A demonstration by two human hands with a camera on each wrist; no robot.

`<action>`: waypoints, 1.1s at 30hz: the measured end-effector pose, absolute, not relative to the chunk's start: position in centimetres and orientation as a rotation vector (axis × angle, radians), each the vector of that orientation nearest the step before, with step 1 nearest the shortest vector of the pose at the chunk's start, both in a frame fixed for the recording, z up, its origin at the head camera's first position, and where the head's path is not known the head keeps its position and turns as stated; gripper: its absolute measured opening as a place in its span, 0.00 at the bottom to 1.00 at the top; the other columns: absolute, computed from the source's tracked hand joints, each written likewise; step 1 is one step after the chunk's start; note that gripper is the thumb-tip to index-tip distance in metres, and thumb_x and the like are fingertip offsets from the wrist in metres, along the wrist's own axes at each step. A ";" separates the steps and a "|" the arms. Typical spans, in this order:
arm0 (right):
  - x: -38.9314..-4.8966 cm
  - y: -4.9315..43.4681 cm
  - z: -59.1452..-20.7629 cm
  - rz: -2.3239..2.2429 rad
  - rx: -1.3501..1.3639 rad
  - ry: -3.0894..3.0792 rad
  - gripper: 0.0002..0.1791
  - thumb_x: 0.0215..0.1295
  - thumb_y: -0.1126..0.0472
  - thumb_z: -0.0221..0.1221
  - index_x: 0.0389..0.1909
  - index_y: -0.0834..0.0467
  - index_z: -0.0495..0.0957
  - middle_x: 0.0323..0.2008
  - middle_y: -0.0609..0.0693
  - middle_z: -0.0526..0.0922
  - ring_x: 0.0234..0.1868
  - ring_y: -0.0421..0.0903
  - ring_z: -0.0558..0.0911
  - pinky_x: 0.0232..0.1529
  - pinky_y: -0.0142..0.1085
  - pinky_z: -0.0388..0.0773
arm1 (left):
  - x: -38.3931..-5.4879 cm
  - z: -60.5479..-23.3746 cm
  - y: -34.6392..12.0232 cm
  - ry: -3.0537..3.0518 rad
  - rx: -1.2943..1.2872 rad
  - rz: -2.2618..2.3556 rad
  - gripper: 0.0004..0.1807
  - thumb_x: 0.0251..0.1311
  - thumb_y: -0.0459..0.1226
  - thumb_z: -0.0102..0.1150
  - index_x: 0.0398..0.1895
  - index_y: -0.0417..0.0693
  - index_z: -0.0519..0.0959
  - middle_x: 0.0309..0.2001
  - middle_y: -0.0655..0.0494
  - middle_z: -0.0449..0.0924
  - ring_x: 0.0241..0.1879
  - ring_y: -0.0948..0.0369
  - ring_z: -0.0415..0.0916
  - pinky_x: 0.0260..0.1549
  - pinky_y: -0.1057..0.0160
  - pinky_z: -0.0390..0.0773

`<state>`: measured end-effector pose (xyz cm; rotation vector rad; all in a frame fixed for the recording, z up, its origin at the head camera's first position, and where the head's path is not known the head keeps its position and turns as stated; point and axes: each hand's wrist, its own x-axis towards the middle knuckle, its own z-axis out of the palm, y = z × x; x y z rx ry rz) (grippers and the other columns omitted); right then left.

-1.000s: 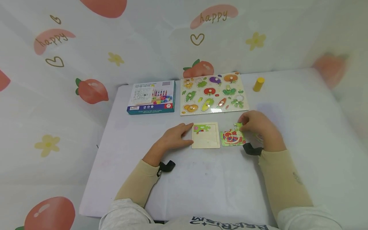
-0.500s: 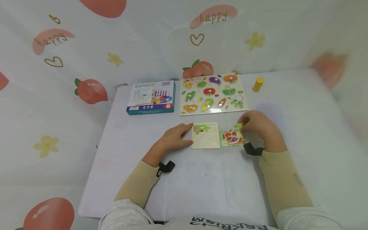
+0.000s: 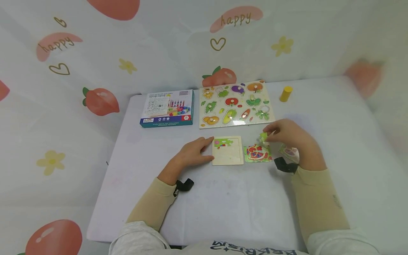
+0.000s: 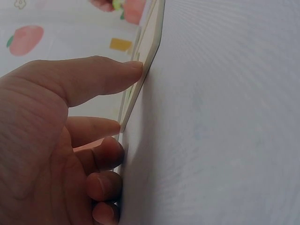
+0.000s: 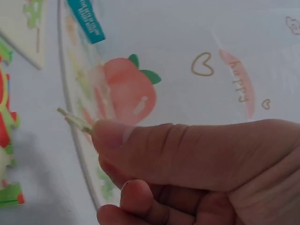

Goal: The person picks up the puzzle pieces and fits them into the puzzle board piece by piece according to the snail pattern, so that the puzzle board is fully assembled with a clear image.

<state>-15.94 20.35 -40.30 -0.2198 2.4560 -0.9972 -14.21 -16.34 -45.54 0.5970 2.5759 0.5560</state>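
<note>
A small square wooden puzzle tray [image 3: 227, 158] lies flat on the table, with joined green pieces [image 3: 224, 142] in its upper left corner. My left hand [image 3: 192, 152] rests at its left side, thumb and index finger spread and touching the edge; the left wrist view shows the thumb on the tray rim [image 4: 149, 51] and the other fingers bent below. My right hand [image 3: 288, 134] pinches a green jigsaw piece [image 3: 263, 137] between thumb and fingers, edge-on [image 5: 75, 121] in the right wrist view. Just below it lie joined red and green jigsaw pieces [image 3: 257, 153].
At the back stand a boxed bead set [image 3: 167, 108] and a wrapped vegetable peg board [image 3: 236, 103]. A yellow cylinder [image 3: 286, 94] is at the back right. Something flat and printed [image 3: 289, 151] lies partly behind the right wrist.
My right hand has lifted the green jigsaw piece away from the top right of the joined red pieces, moving slightly up and right. My left hand has stayed at the tray.
</note>
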 end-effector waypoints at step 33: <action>-11.9 18.4 -34.8 -1.856 -0.778 2.630 0.20 0.53 0.82 0.68 0.49 0.70 0.85 0.39 0.45 0.85 0.36 0.39 0.81 0.41 0.24 0.79 | -14.2 -45.7 -16.4 2.582 0.612 0.564 0.44 0.63 0.54 0.66 0.80 0.55 0.61 0.38 0.55 0.68 0.38 0.60 0.67 0.34 0.60 0.65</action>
